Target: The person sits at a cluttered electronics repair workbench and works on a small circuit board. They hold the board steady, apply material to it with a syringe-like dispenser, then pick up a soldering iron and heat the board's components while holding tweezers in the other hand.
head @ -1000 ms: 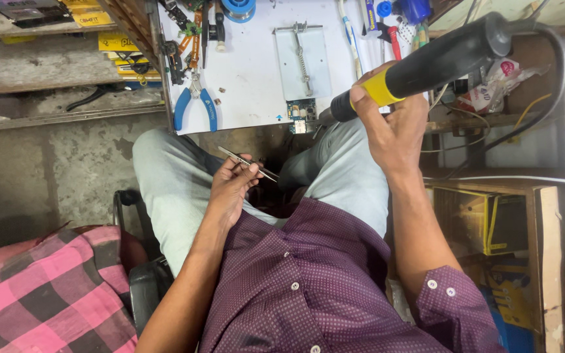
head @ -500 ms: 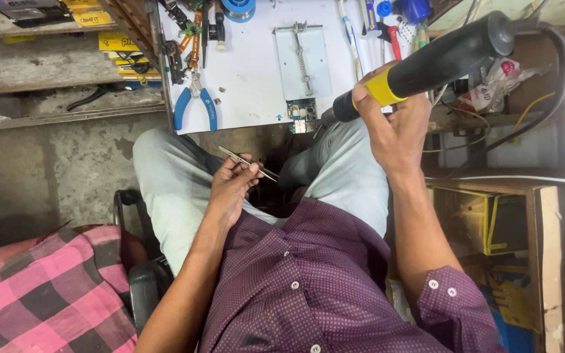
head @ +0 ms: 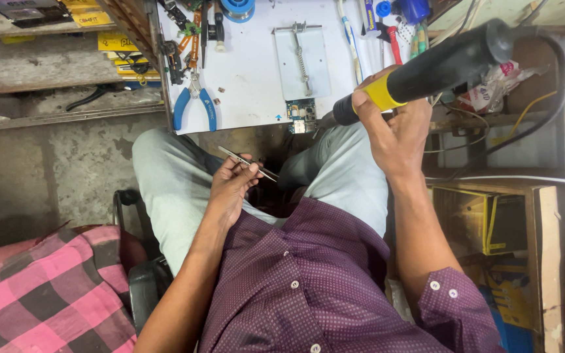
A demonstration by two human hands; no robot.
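Tweezers (head: 248, 163) sit pinched between the closed fingers of your left hand (head: 229, 189), low in the middle of the frame over your lap, their thin metal tips pointing right and slightly down; they look light, springy and slick, so hold them at mid-length where the arms flex, not near the fine points, which probably bend easily. Your right hand (head: 397, 134) is wrapped shut around the hot-air handpiece (head: 426, 68) in the upper right, fingers on the yellow band and the black barrel behind it. That tool looks stiff and fairly heavy at the back, with a thick black cable (head: 560, 85) looping off it that likely tugs on the grip; the dark nozzle end is the part to keep your fingers off. The nozzle points at a small circuit board (head: 301, 116) lying at the near edge of the white work mat (head: 250, 72) in the upper centre, a thin, fragile piece best handled by its edges. Blue-handled pliers (head: 194, 104) lie at the mat's left edge. As for packaging, flat yellow packets (head: 116, 42) with dark print are stacked on the shelves in the upper left, a crumpled clear wrapper with pink marks (head: 498, 88) sits behind the handpiece, and a brown cardboard box with yellow strips (head: 492, 219) stands at the right.
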